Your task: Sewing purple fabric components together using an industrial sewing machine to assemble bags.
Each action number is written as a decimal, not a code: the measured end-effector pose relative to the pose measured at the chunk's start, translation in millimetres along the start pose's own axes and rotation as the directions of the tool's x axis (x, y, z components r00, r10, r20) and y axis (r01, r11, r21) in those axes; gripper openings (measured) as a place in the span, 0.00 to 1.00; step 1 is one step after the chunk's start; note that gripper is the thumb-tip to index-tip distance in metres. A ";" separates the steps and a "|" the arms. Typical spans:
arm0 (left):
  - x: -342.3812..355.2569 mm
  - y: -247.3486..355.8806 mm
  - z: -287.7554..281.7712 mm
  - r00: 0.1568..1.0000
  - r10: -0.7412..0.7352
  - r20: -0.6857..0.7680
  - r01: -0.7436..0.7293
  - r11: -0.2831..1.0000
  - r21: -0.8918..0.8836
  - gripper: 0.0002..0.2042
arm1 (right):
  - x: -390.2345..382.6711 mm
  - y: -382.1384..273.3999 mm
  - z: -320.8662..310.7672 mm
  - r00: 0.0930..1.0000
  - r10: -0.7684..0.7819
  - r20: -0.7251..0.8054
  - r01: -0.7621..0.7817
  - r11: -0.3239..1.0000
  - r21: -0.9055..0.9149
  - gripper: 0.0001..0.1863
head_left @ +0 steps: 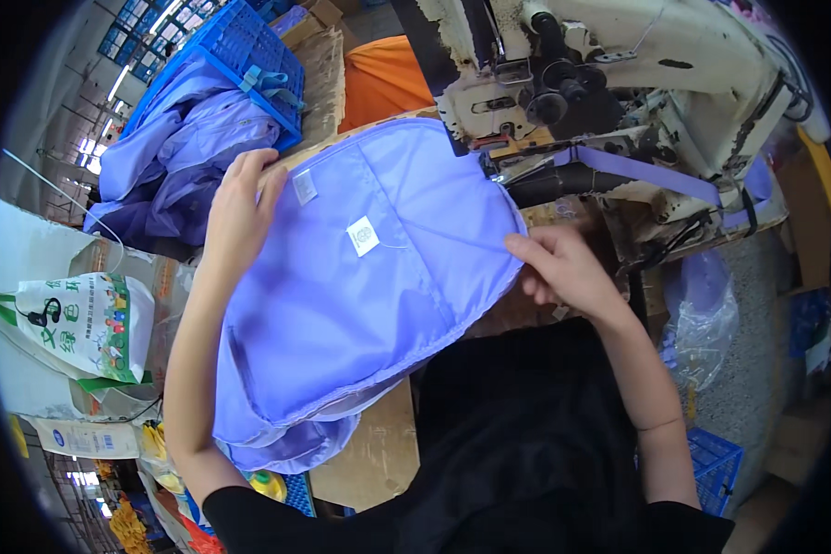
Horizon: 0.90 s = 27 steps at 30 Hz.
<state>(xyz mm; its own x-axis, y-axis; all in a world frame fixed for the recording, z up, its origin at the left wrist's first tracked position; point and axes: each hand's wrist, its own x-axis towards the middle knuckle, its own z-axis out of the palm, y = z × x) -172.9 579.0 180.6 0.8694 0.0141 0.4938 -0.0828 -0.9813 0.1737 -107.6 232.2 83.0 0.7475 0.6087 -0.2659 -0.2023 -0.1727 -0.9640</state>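
Observation:
A purple fabric bag piece [332, 286] with a rounded outline and a bound edge spreads across the middle, its far right edge at the sewing machine's [609, 102] needle area. A square white hang tag [362, 236] lies on it, and a small white label [305, 186] shows near the upper left edge. My left hand [240, 203] is closed over that upper left edge, fingers curled. Between thumb and fingers, my right hand [563, 263] pinches the right edge, close to the machine. A purple binding strip [651, 174] runs along the machine's arm to the stitching area.
A blue plastic crate [249, 55] stands at the far left, with purple fabric [189, 138] spilling from it. Orange cloth [388, 78] lies behind the bag piece. A white printed bag [88, 323] sits at left. A clear plastic bag [702, 319] hangs right of my right arm.

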 end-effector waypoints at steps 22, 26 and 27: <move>43.8 -53.0 -28.9 0.931 -0.233 0.279 0.206 0.971 0.125 0.22 | 43.1 6.8 13.3 0.984 -0.131 -0.118 0.169 0.892 0.418 0.15; 15.0 -33.4 -52.2 0.917 -0.319 0.238 0.311 0.948 0.071 0.22 | 36.0 -6.7 10.1 0.979 -0.084 -0.188 0.134 0.953 0.270 0.16; 8.5 -29.7 -56.6 0.914 -0.320 0.250 0.306 0.947 0.094 0.22 | 33.3 -8.8 9.4 0.982 -0.043 -0.183 0.085 0.969 0.232 0.16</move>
<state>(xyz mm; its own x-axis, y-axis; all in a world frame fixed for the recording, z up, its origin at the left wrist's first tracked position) -190.6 619.1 227.9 0.9427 0.2792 0.1828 0.2337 -0.9433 0.2356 -86.9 261.3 82.6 0.8585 0.4636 -0.2191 -0.2792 0.0643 -0.9581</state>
